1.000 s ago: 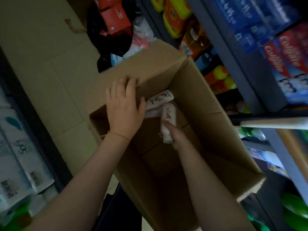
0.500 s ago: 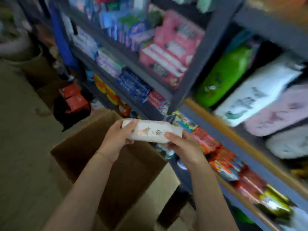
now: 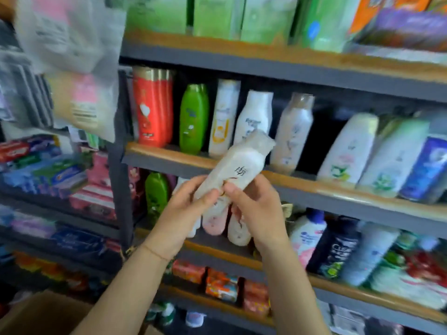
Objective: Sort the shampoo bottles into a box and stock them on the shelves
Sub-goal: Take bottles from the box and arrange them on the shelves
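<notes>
Gripping the white shampoo bottle [image 3: 235, 169] by its lower half, the left hand [image 3: 187, 201] and right hand [image 3: 254, 206] each curl fingers round it, cap end tilted up toward the shelf [image 3: 314, 187] just beyond. Recommended: seat it upright in the gap beside the standing bottles [image 3: 251, 117], label outward, without knocking neighbours. Below the left forearm, the cardboard box [image 3: 43, 313] shows only a corner; contents cannot be determined.

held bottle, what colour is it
White to pale pink bottle, dark mark on it; head view.
</notes>
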